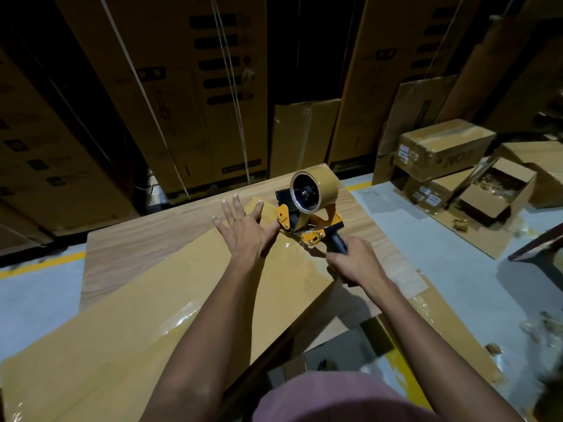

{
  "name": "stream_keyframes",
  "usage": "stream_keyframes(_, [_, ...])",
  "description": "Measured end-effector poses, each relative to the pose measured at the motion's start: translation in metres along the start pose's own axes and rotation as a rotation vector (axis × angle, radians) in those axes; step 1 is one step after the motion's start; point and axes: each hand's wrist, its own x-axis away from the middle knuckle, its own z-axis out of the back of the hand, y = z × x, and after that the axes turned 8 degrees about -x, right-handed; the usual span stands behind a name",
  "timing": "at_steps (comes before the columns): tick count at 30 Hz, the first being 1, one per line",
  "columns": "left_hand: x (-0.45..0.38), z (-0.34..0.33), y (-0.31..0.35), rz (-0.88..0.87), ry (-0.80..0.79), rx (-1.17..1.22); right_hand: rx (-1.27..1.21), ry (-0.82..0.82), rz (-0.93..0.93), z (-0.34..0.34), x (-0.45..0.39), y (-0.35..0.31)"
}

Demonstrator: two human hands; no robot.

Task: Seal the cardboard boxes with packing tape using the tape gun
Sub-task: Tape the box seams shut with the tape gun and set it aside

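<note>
A large flat cardboard box [146, 315] lies across a wood-grain table [128, 239], with glossy tape strips on its top. My left hand [243, 226] presses flat on the box near its far corner, fingers spread. My right hand [356, 263] grips the black handle of an orange tape gun [307, 220], which stands on the box's far end. The gun carries a brown tape roll [313, 190]. The gun's front sits just right of my left thumb.
Tall printed cartons [182, 86] stand along the back. On the floor at the right lie several small boxes, one taped [441, 147] and one open [493, 190], on flattened cardboard. Yellow floor lines run at left and below.
</note>
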Motion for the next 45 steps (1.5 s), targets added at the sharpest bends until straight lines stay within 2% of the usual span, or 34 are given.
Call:
stream_keyframes(8, [0.001, -0.001, 0.003, 0.043, -0.031, -0.001, 0.12, 0.048, 0.003, -0.005, 0.017, 0.0])
stream_keyframes(13, [0.004, -0.002, 0.004, 0.025, -0.032, -0.005, -0.002, 0.067, -0.13, -0.003, 0.038, 0.016])
stream_keyframes(15, [0.011, -0.002, 0.004, -0.044, 0.051, -0.044, -0.035, 0.075, -0.146, -0.008, 0.041, 0.02])
stream_keyframes(18, [0.024, -0.004, 0.004, -0.316, 0.19, -0.101, -0.024, 0.089, -0.142, -0.012, 0.04, 0.023])
stream_keyframes(20, [0.026, -0.005, 0.004, -0.388, 0.157, -0.134, 0.015, 0.09, -0.114, -0.012, 0.04, 0.026])
stream_keyframes(24, [0.029, -0.002, 0.013, -0.182, 0.024, -0.041, 0.068, 0.059, -0.079, -0.008, 0.032, 0.032])
stream_keyframes(32, [0.048, -0.006, 0.034, 0.05, -0.01, -0.043, 0.034, -0.036, -0.087, 0.012, 0.032, 0.051])
stream_keyframes(36, [0.055, -0.006, 0.045, 0.067, -0.022, -0.001, 0.017, -0.083, -0.094, 0.02, 0.04, 0.075])
stream_keyframes(42, [0.063, -0.012, 0.05, -0.052, -0.047, -0.044, -0.043, -0.104, -0.034, 0.021, 0.047, 0.077])
stream_keyframes(45, [0.062, -0.011, 0.052, -0.045, -0.066, -0.043, -0.078, -0.125, -0.009, 0.026, 0.047, 0.079])
